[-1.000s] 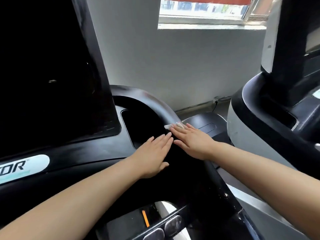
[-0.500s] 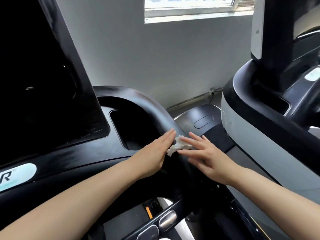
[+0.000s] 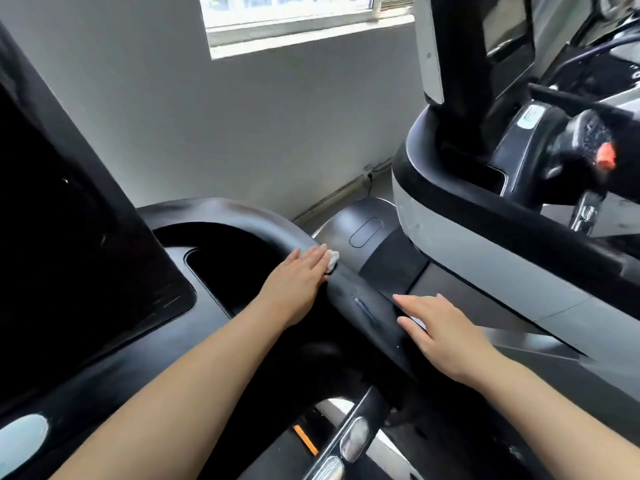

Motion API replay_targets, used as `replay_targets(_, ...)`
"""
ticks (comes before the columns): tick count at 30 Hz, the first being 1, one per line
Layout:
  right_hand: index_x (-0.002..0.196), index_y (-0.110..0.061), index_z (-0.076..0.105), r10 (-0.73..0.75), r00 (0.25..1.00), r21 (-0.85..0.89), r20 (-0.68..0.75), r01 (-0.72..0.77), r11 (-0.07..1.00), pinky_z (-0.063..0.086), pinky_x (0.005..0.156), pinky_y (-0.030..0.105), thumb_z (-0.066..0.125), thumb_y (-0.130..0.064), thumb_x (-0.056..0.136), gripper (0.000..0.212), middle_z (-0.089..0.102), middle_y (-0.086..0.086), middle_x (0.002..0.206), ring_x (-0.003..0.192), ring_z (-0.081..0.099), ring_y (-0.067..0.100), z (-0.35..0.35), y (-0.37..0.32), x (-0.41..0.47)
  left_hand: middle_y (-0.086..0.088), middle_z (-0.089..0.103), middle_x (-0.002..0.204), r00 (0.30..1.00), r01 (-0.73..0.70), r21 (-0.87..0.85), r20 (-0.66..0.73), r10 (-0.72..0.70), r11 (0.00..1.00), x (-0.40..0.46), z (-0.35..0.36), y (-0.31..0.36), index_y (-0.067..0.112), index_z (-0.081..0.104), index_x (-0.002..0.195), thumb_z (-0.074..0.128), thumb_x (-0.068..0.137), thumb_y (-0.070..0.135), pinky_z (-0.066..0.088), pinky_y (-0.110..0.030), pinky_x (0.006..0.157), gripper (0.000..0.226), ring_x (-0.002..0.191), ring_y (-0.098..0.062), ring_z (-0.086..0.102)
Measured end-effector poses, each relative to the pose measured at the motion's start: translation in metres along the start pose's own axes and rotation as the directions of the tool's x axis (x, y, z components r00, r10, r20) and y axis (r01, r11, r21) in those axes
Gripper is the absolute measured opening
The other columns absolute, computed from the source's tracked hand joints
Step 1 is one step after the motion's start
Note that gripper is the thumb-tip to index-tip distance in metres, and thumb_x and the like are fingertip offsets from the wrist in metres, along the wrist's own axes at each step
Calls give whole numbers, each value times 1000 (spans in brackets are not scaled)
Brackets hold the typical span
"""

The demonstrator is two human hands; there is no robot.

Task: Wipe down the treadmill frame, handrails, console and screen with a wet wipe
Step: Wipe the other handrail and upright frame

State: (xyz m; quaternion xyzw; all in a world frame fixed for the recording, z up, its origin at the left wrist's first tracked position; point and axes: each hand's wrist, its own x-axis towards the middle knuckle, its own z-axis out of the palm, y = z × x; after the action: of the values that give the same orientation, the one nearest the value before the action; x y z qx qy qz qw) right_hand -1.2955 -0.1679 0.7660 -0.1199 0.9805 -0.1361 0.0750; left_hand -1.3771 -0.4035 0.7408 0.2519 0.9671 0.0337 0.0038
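Note:
The treadmill's black right handrail (image 3: 360, 299) curves from the console down toward me. My left hand (image 3: 298, 282) lies flat on its upper part, fingers straight, pressing a small crumpled white wet wipe (image 3: 90, 263) (image 3: 332, 260) against the rail; only the wipe's edge shows past my fingertips. My right hand (image 3: 440, 327) rests lower on the rail's outer side with fingers straight and nothing in it. The dark screen (image 3: 69, 244) fills the left. A black cup recess (image 3: 225, 271) sits in the console beside my left hand.
A second treadmill (image 3: 485, 237) with a grey and black frame stands close on the right, its red safety clip (image 3: 606, 157) visible. Behind is a grey wall (image 3: 259, 133) with a window. Silver grip sensors (image 3: 353, 441) sit on a bar at the bottom.
The wipe passed from my right hand to under my left hand, which slid up the rail. My right hand drew back down the rail and apart from the left.

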Motion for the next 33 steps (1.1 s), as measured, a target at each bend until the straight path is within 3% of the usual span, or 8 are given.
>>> replay_targets(2,142,-26,40,28,999,17,29,-28,999,8,115,26,36,-33,101,42,46,-16,140,129,38,4,3,-2,-1,-12,11,157,998,52,-83,-39,-56,995,-1,4,14,4,17,149,22,104,26,5,-30,115,50,145,-21,14)
replay_targets(6,138,-22,47,41,998,18,38,-42,999,10,114,28,38,-28,101,38,52,-12,136,127,43,8,3,-6,1,-17,64,120,974,-191,-100,106,201,977,-19,16,45,1,66,113,31,86,28,49,-35,91,53,108,-27,63)
replay_targets(9,125,-13,57,41,999,0,30,-41,999,17,107,24,38,-26,100,34,63,-3,122,116,51,16,1,-6,3,-16,50,138,982,-191,-62,-10,191,980,-11,5,25,0,52,130,18,91,30,27,-29,107,60,125,-25,51)
replay_targets(13,134,-21,51,34,998,26,59,-36,999,13,115,30,38,-25,100,36,60,-9,125,121,48,11,-2,-6,4,-8,9,158,990,131,-53,-51,-134,990,9,-4,6,7,14,150,18,104,23,-2,-28,114,48,146,-17,8)
replay_targets(19,126,-17,58,-17,992,5,125,16,1000,27,110,32,40,-20,98,33,64,-3,119,116,52,18,-12,-2,7,-19,43,142,986,-147,-198,-110,127,969,-35,24,83,-3,45,135,18,93,29,27,-42,111,60,131,-31,43)
replay_targets(25,106,-15,61,-68,984,-2,166,70,998,36,99,30,37,-17,94,27,67,2,97,97,55,26,-10,9,13,-11,17,156,951,220,-190,-177,-253,957,-8,11,47,3,20,148,22,103,20,4,-30,115,48,144,-20,18)
replay_targets(29,112,-19,62,-111,982,31,152,107,994,43,83,34,37,-16,90,33,67,-2,94,94,56,26,-8,17,16,-16,63,121,988,10,-262,-146,-50,965,-42,37,110,-1,65,115,33,85,22,49,-39,90,49,110,-26,63)
replay_targets(33,103,-24,59,-125,974,38,190,120,992,47,73,34,26,-25,80,40,61,-7,80,85,54,21,-8,23,20,-12,50,139,986,43,-148,-156,-66,988,-33,20,84,3,52,131,26,93,25,34,-35,107,51,126,-21,50)
